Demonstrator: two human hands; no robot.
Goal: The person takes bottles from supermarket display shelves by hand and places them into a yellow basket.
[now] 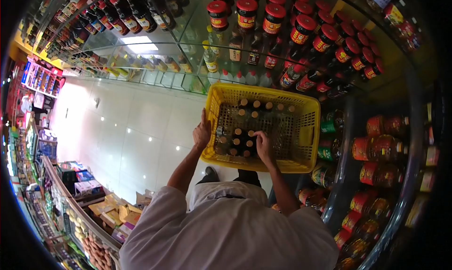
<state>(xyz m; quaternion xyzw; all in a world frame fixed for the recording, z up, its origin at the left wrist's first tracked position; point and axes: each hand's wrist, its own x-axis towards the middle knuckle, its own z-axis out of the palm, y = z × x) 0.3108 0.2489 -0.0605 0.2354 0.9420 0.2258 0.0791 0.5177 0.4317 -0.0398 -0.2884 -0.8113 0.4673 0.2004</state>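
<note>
A yellow plastic basket (308, 98) with slotted walls sits in front of me, below the shelf. Several dark bottles (237, 143) with tan caps stand together in its near left part. More capped bottles (256, 109), clearer in look, line the far side. My left hand (202, 132) grips the basket's left rim, its index finger stretched along the edge. Inside the basket, my right hand (264, 146) has its fingertips closed at the cap of a dark bottle at the right of the near group. The bottle's body is partly hidden below the hand.
Glass shelves ahead hold red-lidded jars (273, 19) and sauce bottles (127, 16). To the right, large oil bottles (381, 147) stand behind a metal rail (341, 176). Cardboard boxes (110, 211) and a produce stand lie at lower left. A pale tiled floor (127, 124) extends left.
</note>
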